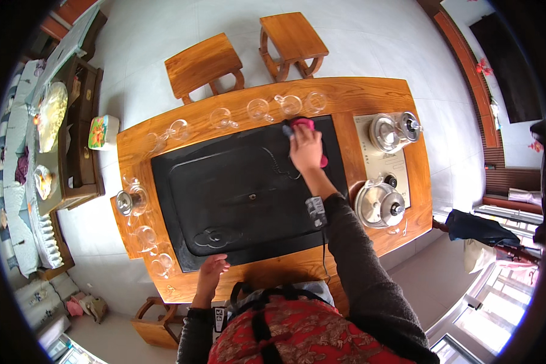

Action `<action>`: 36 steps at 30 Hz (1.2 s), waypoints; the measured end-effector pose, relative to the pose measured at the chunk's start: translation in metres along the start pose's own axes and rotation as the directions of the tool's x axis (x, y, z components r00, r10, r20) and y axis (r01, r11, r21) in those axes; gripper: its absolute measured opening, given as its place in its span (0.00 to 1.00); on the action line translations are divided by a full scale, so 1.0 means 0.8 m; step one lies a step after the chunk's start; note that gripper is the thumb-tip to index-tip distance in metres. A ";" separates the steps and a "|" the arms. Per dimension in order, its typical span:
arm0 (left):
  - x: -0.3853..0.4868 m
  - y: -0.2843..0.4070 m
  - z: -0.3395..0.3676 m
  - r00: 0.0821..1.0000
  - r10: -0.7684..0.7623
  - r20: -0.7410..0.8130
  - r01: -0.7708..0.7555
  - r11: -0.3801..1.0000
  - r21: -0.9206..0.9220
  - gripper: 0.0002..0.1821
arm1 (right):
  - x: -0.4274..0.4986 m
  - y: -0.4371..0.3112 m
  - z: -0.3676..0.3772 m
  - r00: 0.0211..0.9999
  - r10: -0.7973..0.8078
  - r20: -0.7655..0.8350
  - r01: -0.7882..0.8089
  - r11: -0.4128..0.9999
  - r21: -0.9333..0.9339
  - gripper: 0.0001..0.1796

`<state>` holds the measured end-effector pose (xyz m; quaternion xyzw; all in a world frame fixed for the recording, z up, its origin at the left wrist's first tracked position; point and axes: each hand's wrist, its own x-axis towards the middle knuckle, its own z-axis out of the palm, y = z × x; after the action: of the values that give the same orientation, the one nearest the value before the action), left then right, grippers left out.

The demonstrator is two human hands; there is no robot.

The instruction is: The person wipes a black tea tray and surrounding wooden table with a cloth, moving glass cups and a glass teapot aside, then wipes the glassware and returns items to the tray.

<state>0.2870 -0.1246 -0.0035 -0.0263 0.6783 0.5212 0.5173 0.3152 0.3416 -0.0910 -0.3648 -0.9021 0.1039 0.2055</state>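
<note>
My right hand (306,148) presses a bunched pink and dark cloth (304,123) against the far right part of a black tea tray (241,200), which is set into a wooden table. Part of the cloth is hidden under the palm, and more pink shows beside the wrist. At the tray's near left edge my left hand (214,268) hovers with loosely bent fingers, holding nothing. The tray has a raised rim line, a small drain in the middle and a carved motif near its front.
Several glass cups (258,109) line the table's far edge; more glass cups (145,236) and a lidded glass pot (132,200) stand at left. On the right, glass kettles (380,204) with metal lids stand by a hot plate (384,164). Two wooden stools (293,36) stand beyond.
</note>
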 end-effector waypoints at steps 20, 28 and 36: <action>-0.102 -0.057 -0.111 0.980 0.045 -0.192 -0.083 0.977 -0.199 0.14 | -0.056 -0.366 0.125 0.913 -0.388 0.122 0.364 0.914 0.181 0.23; -0.120 -0.063 -0.169 0.823 0.167 -0.543 -0.298 0.941 -0.162 0.13 | -0.154 -0.416 0.095 0.695 -0.668 0.266 0.565 0.736 0.373 0.25; -0.102 -0.068 -0.198 0.674 0.403 -0.619 -0.274 0.915 0.297 0.23 | -0.310 -0.363 0.002 0.393 -0.791 0.469 0.635 0.603 0.483 0.26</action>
<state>0.2494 -0.3065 0.0068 -0.0378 0.8547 0.5002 0.1335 0.2967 -0.0388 -0.0672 0.1462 -0.9620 0.2246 -0.0532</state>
